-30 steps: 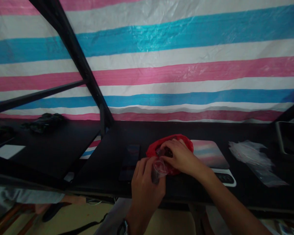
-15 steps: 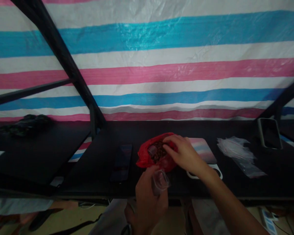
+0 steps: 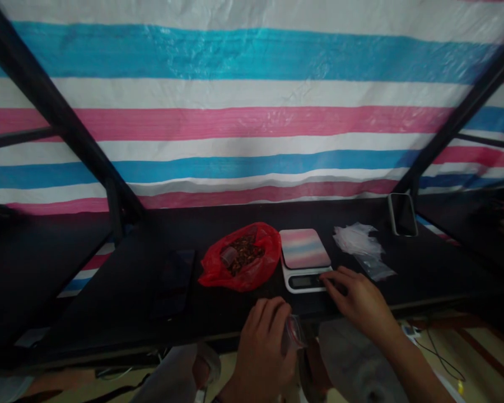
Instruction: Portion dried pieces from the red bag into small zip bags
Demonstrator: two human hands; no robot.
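My left hand (image 3: 265, 341) is closed on a small clear plastic bag (image 3: 294, 331) at the table's front edge. With its fingertips, my right hand (image 3: 357, 299) touches the right end of the control panel on a white kitchen scale (image 3: 292, 281), the thumb held a little apart. The scale's square platform (image 3: 304, 249) mirrors the striped sheet and bears nothing. Left of the scale lies an opened red plastic bag (image 3: 269, 246) holding small brown pieces (image 3: 247, 254) and a small clear cup (image 3: 228, 256).
A pile of clear zip bags (image 3: 357, 240) lies right of the scale. Behind it a phone (image 3: 403, 215) leans near a black frame post (image 3: 441, 134). Another dark phone (image 3: 174, 282) lies at left. A striped sheet (image 3: 252, 123) hangs behind the black table (image 3: 218, 215).
My right hand has left the brown pieces in the red bag and moved right to the scale's panel. My left hand has drawn back from the red bag. The view has shifted right.
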